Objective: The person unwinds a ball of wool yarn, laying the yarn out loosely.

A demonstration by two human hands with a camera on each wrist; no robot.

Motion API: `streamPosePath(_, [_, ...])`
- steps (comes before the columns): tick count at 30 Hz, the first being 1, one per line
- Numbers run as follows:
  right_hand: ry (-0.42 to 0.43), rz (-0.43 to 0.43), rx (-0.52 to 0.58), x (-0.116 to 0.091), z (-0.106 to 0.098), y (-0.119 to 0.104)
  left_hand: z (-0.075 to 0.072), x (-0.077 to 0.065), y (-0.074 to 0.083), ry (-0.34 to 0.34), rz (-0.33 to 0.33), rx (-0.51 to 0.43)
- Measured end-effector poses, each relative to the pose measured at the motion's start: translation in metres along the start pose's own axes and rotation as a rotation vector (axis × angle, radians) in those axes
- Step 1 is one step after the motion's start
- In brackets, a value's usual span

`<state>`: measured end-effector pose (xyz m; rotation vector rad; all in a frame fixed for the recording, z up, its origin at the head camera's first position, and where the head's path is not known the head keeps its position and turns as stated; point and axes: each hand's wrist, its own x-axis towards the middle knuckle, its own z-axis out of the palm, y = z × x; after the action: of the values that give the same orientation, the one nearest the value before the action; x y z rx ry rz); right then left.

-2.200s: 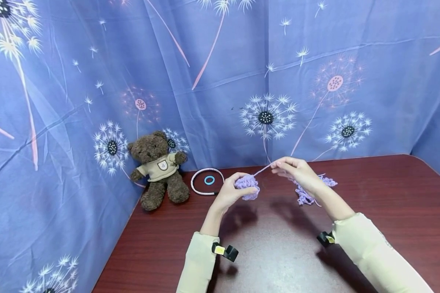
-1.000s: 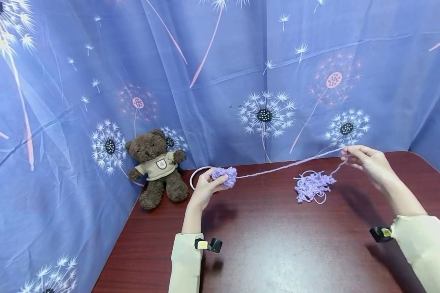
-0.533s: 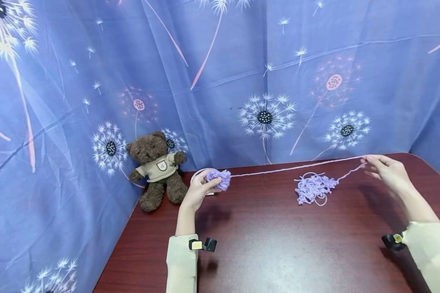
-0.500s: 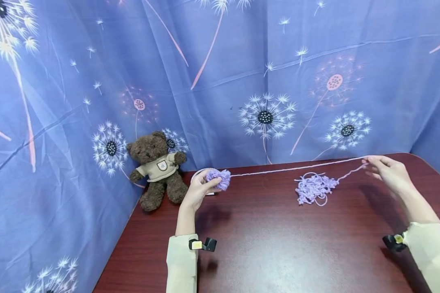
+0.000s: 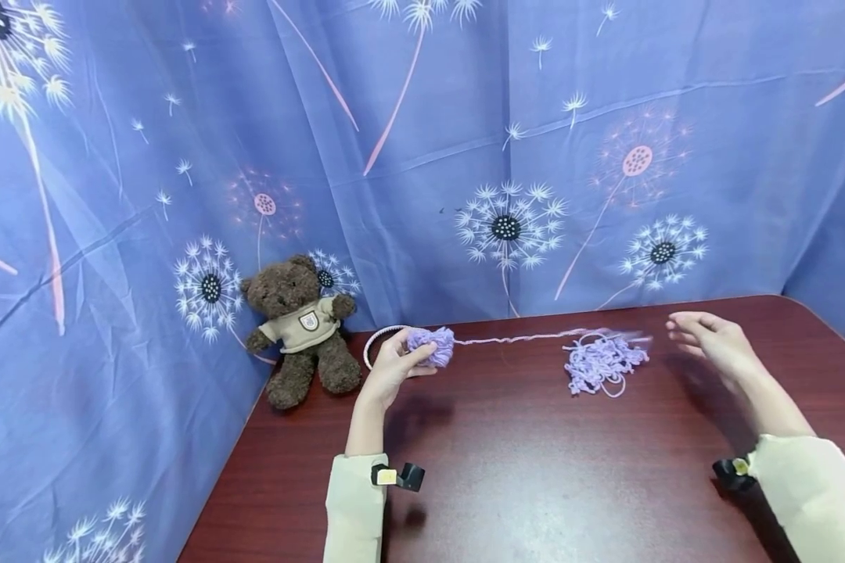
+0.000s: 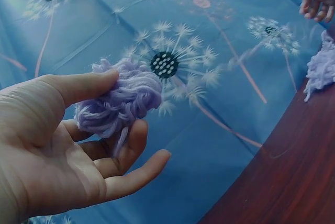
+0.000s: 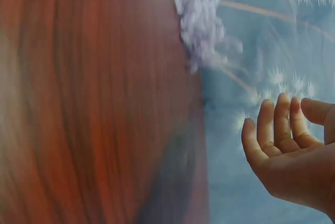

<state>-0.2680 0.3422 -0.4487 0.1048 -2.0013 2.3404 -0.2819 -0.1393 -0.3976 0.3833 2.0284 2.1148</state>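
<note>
Pinching a small purple yarn ball (image 5: 431, 347) between the thumb and fingers of the left hand (image 5: 389, 369), up above the back part of the worktop (image 5: 521, 438). Trailing a thin purple strand (image 5: 514, 339) from the ball to the right, over to a messy yarn pile (image 5: 602, 363) near the back edge, with a blurry far end. Holding the right hand (image 5: 717, 342) up, just right of the pile, fingers loosely bent and apart from the yarn. Leaving a wide stretch of brown wood between the arms. Seeing a teddy bear (image 5: 303, 328) by the left edge and a white hoop (image 5: 372, 339) partly hiding behind the left hand.
</note>
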Motion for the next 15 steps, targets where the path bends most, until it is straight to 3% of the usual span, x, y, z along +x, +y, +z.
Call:
streamPosePath(3, [-0.022, -0.017, -0.092, 0.0, 0.019, 0.001, 0.009, 0.002, 0.0, -0.023, -0.015, 0.02])
streamPosePath(5, [-0.034, -0.04, -0.214, 0.001, 0.038, 0.0, 0.015, 0.004, 0.0, -0.052, -0.023, 0.035])
streamPosePath(10, [-0.09, -0.099, -0.526, 0.0, 0.1, -0.003, 0.033, 0.006, 0.001, -0.132, -0.013, 0.059])
streamPosePath(12, [-0.144, -0.125, -0.562, 0.0, 0.126, -0.001, 0.041, 0.007, 0.002, -0.163, 0.006, 0.059])
streamPosePath(15, [-0.239, -0.141, -0.532, -0.001, 0.161, 0.005, 0.053, 0.007, 0.003, -0.218, 0.03, 0.048])
